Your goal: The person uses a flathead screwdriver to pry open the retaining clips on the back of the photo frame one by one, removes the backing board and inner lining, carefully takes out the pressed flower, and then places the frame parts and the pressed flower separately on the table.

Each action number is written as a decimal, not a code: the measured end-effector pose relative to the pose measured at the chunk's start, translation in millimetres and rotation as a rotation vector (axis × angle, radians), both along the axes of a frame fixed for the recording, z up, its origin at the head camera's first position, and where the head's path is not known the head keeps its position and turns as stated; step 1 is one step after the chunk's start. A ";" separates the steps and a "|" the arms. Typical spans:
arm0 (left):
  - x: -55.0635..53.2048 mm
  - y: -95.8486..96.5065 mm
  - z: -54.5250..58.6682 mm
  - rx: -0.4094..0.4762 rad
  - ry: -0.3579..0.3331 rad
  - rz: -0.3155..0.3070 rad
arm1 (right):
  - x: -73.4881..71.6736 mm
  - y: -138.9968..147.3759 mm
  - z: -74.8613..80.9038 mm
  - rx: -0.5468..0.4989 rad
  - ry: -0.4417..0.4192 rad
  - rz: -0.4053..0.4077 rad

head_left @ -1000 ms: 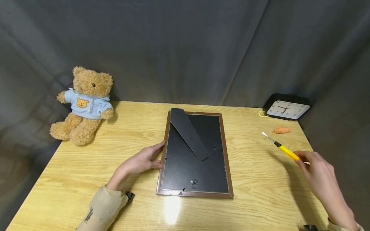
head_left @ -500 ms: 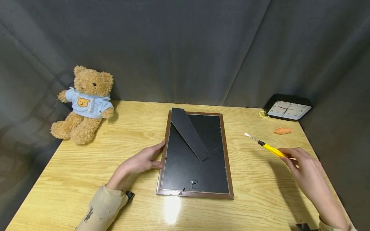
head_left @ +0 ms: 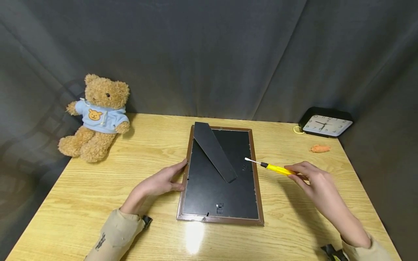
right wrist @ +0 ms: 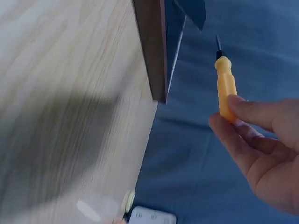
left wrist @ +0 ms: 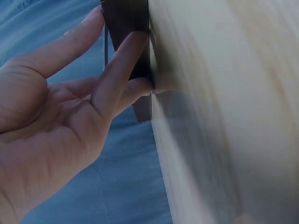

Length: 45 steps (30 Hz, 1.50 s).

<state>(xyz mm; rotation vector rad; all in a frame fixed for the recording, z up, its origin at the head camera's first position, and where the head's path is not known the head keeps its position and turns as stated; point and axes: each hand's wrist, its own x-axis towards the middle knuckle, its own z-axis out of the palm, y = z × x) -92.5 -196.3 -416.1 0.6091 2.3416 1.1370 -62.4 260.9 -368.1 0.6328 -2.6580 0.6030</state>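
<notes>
Face down on the wooden table lies a picture frame (head_left: 225,197) with a brown border, a black back and a black stand leg (head_left: 213,152) slanting across it. My left hand (head_left: 160,181) touches the frame's left edge; in the left wrist view its fingers (left wrist: 124,60) rest along the brown side, not wrapped round it. In my right hand (head_left: 316,183) a flat-tipped screwdriver (head_left: 277,169) with a yellow handle is pinched between thumb and fingers. Its tip points left, over the frame's right side. The right wrist view shows the screwdriver (right wrist: 226,88) held up off the table.
A teddy bear (head_left: 101,119) in a blue hoodie sits at the back left. At the back right stand a black clock (head_left: 327,124) with a yellow ring (head_left: 297,129) beside it and a small orange object (head_left: 320,148). Dark curtains (head_left: 196,61) enclose the table.
My right hand has moved left with the screwdriver, from near the orange object to where the tip is over the frame's right edge. My left hand and the frame have stayed put.
</notes>
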 end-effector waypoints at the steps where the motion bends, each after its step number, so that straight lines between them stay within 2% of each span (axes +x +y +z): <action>1: 0.0 0.1 0.0 -0.004 0.001 0.001 | -1.1 -4.2 0.0 0.001 -0.007 0.019; 9: 0.5 0.2 0.0 -0.011 0.001 0.006 | -11.9 -38.3 -3.2 -0.060 -0.003 0.204; 17: 0.0 0.4 1.0 -0.027 0.004 0.005 | -18.6 -66.7 -10.5 -0.110 -0.044 0.328; 28: -0.2 0.9 1.1 -0.038 0.007 0.005 | -20.7 -82.0 -18.2 -0.135 -0.033 0.371; 39: -1.2 0.6 1.0 -0.040 0.019 0.003 | -23.1 -99.3 -21.7 -0.107 -0.177 0.381; 45: -1.1 -0.1 1.5 -0.037 0.014 0.001 | -25.4 -107.2 -24.6 -0.113 -0.218 0.393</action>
